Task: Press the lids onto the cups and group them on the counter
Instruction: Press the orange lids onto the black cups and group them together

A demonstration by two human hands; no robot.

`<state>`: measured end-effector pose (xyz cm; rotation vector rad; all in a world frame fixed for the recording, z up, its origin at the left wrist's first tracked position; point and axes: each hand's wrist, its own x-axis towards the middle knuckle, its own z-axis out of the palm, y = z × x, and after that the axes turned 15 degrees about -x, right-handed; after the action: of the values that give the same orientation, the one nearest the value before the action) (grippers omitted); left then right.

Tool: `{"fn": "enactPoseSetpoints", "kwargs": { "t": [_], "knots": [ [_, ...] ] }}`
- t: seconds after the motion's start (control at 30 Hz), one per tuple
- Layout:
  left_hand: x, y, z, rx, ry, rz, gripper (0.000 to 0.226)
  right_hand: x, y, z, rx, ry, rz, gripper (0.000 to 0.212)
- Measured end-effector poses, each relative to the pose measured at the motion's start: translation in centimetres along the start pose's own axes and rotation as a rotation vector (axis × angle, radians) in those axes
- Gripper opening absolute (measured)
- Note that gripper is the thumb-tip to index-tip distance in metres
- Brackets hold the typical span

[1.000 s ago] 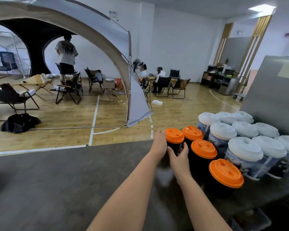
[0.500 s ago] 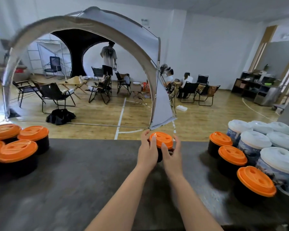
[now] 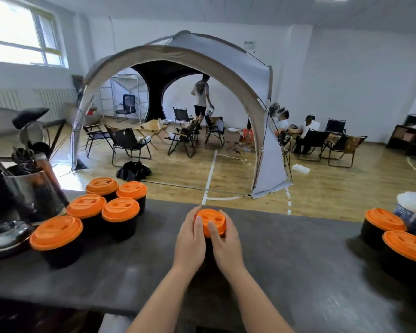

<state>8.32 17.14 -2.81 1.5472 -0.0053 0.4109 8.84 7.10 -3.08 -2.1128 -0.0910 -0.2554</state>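
A black cup with an orange lid [image 3: 210, 218] is at the middle of the dark counter [image 3: 286, 272], near its far edge. My left hand [image 3: 190, 239] and my right hand [image 3: 223, 243] wrap around it from both sides, thumbs resting on the lid. Whether the cup touches the counter is hidden by my hands. A group of several black cups with orange lids [image 3: 120, 210] stands at the left. More orange-lidded cups [image 3: 384, 221] stand at the right edge, with white-lidded cups [image 3: 411, 205] behind them.
A metal container with utensils [image 3: 34, 191] and a shiny metal lid [image 3: 7, 233] stand at the far left of the counter. Beyond the counter lies a room with a tent, folding chairs and people.
Both hands have carried the orange-lidded cup leftward, away from the right-hand group. My view has swung left, so the left group of cups is now fully visible.
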Motion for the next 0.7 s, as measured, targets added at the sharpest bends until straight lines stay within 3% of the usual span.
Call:
{"fn": "enactPoseSetpoints", "kwargs": {
  "t": [0.2,0.7],
  "knots": [
    [-0.7,-0.9,-2.8,-0.063,0.012,-0.036,0.043,-0.4,-0.6,1.9,-0.082,-0.071,-0.043,0.067],
    [-0.3,-2.1,-3.7,-0.022,-0.037,-0.004,0.031,-0.7,-1.2,1.9,-0.171,-0.035,-0.024,0.080]
  ]
}}
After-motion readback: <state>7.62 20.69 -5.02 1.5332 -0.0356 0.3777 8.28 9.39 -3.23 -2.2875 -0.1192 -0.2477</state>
